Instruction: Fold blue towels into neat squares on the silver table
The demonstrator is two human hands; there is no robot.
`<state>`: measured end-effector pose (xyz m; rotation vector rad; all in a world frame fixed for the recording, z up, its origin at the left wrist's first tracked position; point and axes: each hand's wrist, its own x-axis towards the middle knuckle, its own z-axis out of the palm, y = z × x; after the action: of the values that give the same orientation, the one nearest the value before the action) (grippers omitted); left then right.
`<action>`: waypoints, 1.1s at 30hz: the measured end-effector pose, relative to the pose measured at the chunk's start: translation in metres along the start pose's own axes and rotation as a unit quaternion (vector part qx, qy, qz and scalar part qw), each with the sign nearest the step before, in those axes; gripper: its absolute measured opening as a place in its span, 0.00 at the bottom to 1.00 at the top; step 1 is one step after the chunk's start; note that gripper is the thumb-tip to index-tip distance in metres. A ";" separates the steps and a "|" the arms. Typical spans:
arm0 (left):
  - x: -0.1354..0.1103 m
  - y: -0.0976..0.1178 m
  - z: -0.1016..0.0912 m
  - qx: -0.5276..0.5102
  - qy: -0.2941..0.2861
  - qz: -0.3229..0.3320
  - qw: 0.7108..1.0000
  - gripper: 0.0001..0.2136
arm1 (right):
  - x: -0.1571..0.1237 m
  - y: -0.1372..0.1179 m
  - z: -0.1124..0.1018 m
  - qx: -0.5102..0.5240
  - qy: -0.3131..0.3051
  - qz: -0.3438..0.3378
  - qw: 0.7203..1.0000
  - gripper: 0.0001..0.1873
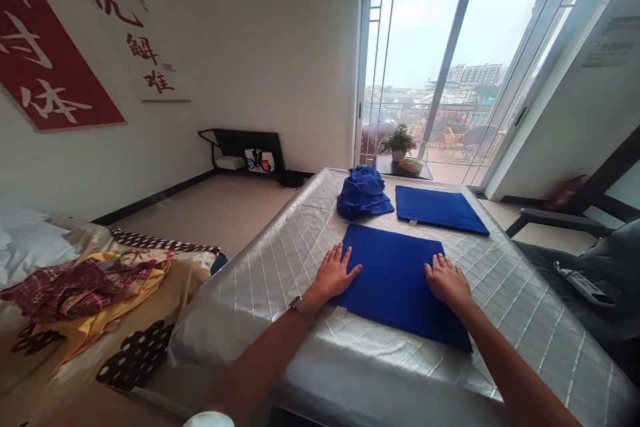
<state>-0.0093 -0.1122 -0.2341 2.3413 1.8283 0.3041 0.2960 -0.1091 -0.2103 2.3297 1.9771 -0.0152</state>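
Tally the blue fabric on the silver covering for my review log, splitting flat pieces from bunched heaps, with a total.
Flat: 2, the near blue piece and the far blue piece
Bunched: 1, the blue heap
Total: 3

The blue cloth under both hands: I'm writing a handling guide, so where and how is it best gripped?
Probably by its left and right edges, coming in from both sides and sliding underneath. The blue cloth lies flat and roughly rectangular on the silver cover, and the left hand and right hand rest at those edges.
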 end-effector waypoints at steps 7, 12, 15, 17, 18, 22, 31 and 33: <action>-0.002 -0.001 -0.004 -0.013 -0.006 0.008 1.000 0.38 | 0.035 0.000 0.009 0.056 0.042 0.017 0.997 0.36; -0.002 0.001 -0.005 -0.026 -0.011 0.018 0.999 0.39 | 0.040 0.004 0.027 0.067 0.044 0.020 0.997 0.36; -0.002 0.000 -0.005 -0.019 -0.009 0.016 1.000 0.40 | 0.041 0.006 0.029 0.069 0.044 0.018 0.996 0.37; -0.002 -0.001 -0.004 -0.007 -0.015 0.015 1.000 0.39 | 0.042 0.006 0.029 0.071 0.046 0.019 0.996 0.37; -0.002 -0.001 -0.004 -0.001 -0.021 0.014 1.000 0.39 | 0.043 0.006 0.029 0.072 0.048 0.020 0.996 0.37; -0.002 -0.001 -0.004 0.014 -0.030 0.009 0.999 0.39 | 0.042 0.007 0.028 0.078 0.050 0.015 0.996 0.37; 0.014 0.003 -0.011 0.049 -0.018 -0.018 0.998 0.43 | 0.041 0.006 0.027 0.088 0.052 0.012 0.995 0.36; 0.025 0.020 -0.011 0.050 -0.006 0.006 0.999 0.42 | 0.041 0.006 0.027 0.094 0.053 0.012 0.994 0.36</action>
<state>0.0122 -0.0925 -0.2169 2.4148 1.8656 0.2035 0.3098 -0.0715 -0.2394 2.5185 2.0796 -0.0808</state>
